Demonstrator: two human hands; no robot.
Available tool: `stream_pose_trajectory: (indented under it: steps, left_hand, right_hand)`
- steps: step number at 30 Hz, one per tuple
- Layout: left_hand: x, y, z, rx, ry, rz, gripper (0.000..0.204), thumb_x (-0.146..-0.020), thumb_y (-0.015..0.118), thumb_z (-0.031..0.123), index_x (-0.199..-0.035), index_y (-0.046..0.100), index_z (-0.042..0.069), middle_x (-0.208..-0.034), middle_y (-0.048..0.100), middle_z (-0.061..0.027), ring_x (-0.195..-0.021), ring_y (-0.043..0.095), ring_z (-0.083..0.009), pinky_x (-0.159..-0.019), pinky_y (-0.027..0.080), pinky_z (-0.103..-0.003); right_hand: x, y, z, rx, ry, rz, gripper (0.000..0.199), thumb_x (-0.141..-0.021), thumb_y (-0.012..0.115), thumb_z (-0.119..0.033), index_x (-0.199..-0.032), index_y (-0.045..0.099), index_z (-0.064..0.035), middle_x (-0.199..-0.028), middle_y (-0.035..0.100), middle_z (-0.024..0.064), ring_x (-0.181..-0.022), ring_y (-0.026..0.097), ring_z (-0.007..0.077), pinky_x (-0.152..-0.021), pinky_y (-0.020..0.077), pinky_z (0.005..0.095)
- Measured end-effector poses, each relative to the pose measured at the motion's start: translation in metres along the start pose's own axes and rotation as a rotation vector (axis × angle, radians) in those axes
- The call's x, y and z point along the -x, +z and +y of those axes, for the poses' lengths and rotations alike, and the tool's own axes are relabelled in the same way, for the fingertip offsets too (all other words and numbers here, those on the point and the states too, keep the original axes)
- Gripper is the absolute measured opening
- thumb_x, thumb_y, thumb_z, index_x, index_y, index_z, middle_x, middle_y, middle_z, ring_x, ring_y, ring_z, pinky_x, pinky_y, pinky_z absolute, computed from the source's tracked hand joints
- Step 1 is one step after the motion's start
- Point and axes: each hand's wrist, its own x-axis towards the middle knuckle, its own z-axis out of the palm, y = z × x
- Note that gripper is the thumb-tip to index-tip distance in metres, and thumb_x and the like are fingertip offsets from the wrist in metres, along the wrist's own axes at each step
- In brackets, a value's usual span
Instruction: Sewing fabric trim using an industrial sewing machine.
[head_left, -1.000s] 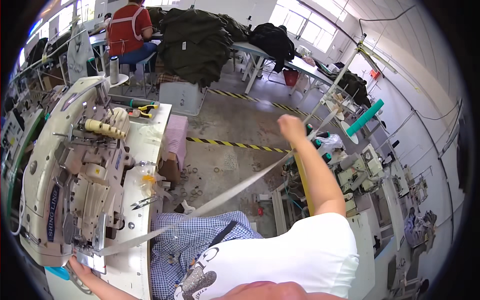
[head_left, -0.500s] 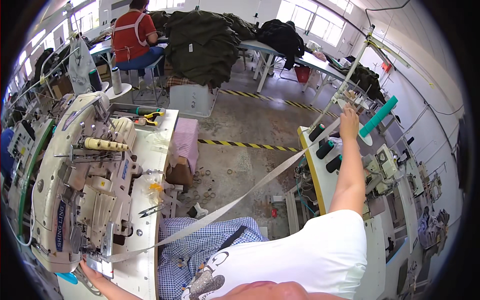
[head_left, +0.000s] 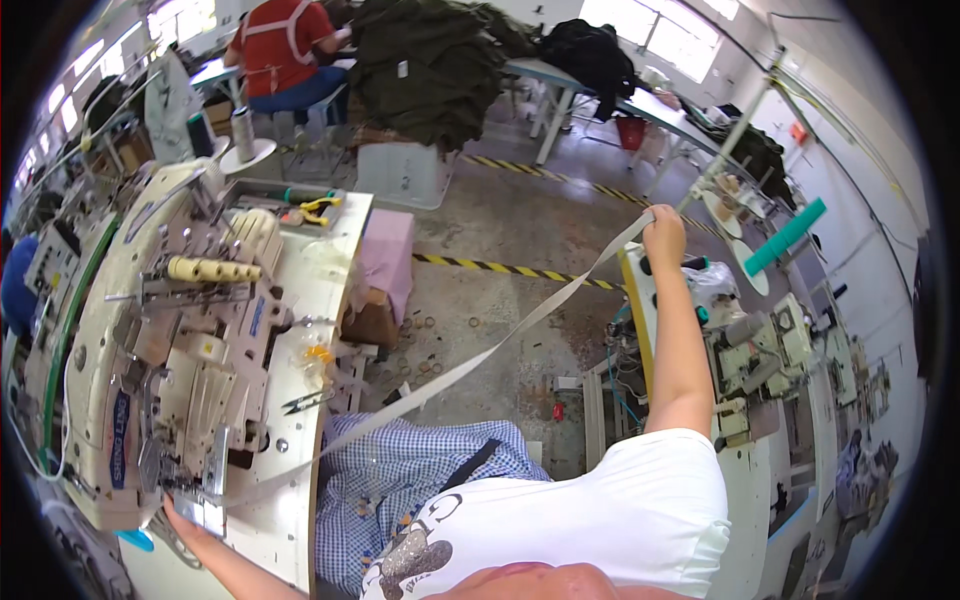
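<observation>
A long pale grey fabric strip (head_left: 470, 366) stretches diagonally from the industrial sewing machine (head_left: 195, 400) on the left up to my right hand (head_left: 664, 238). My right arm is extended far out, and the fingers are closed around the strip's upper end. At the lower left, my left hand (head_left: 180, 512) lies at the machine's front, beside the metal plate where the strip's other end lies. The machine hides most of its fingers, so what they touch is unclear. Thread nippers (head_left: 306, 402) lie on the white machine table (head_left: 285, 470).
Blue checked cloth (head_left: 410, 450) covers my lap. Yellow-handled pliers (head_left: 322, 203) sit in a tray behind the machine. At right stand a yellow-edged table (head_left: 637, 330) and more machines (head_left: 770, 340). Ahead, a person in red (head_left: 280, 45) sits beside piled dark garments (head_left: 425, 75).
My right hand has drawn back from the thread stand, moving left and slightly down with the strip's end. The view has shifted a little; my left hand stays by the machine.
</observation>
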Motion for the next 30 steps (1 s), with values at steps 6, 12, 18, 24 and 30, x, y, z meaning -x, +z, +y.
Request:
stream_pose_trajectory:
  steps: [6,12,18,24,30]
  left_hand:
    - [0.063,0.049,-0.007,-0.115,0.168,0.282,0.04,-0.092,0.046,0.032,-0.122,0.051,0.007,-0.109,0.06,-0.0078,-0.097,0.058,-0.0206,-0.082,0.047,-0.034]
    - [0.143,0.089,-0.04,-0.615,0.899,0.704,0.023,-0.093,0.042,0.01,-0.11,0.055,0.001,-0.101,0.059,-0.009,-0.093,0.057,-0.0174,-0.086,0.045,-0.03]
    - [0.209,0.203,-0.12,-0.833,0.713,0.157,0.022,-0.091,0.047,0.014,-0.106,0.056,-0.001,-0.106,0.057,-0.0093,-0.102,0.054,-0.02,-0.096,0.039,-0.034]
    - [0.195,0.243,-0.169,-0.942,0.321,-0.362,0.051,-0.084,0.061,0.017,-0.128,0.038,0.001,-0.116,0.052,-0.0104,-0.106,0.051,-0.0193,-0.094,0.038,-0.031]
    - [0.193,0.229,-0.183,-0.58,-0.088,-0.299,0.031,-0.087,0.057,0.015,-0.114,0.051,0.001,-0.085,0.059,-0.003,-0.069,0.054,-0.0074,-0.063,0.044,-0.02]
  right_hand:
    - [0.026,0.043,-0.125,-0.318,-0.238,-0.631,0.019,-0.074,0.052,-0.007,-0.087,0.065,-0.0052,-0.088,0.063,0.0184,-0.084,0.06,0.0352,-0.074,0.0477,0.0416]
    - [0.147,0.03,-0.297,-0.432,-0.766,-1.251,0.017,-0.075,0.055,-0.016,-0.087,0.06,-0.005,-0.081,0.062,0.0189,-0.081,0.06,0.0364,-0.071,0.0467,0.0461]
    - [0.172,-0.034,-0.413,-0.849,-1.211,-1.708,0.023,-0.073,0.062,-0.024,-0.069,0.061,-0.0013,-0.063,0.062,0.0131,-0.063,0.062,0.0284,-0.06,0.0478,0.039]
    - [0.164,-0.055,-0.446,-0.985,-1.201,-1.896,0.023,-0.074,0.063,-0.024,-0.071,0.063,-0.0011,-0.057,0.06,0.0099,-0.054,0.06,0.02,-0.055,0.0468,0.032]
    - [0.151,-0.028,-0.427,-1.273,-0.854,-2.037,0.01,-0.079,0.059,-0.008,-0.078,0.061,0.001,-0.063,0.059,0.0032,-0.056,0.056,0.0071,-0.051,0.0429,0.0218]
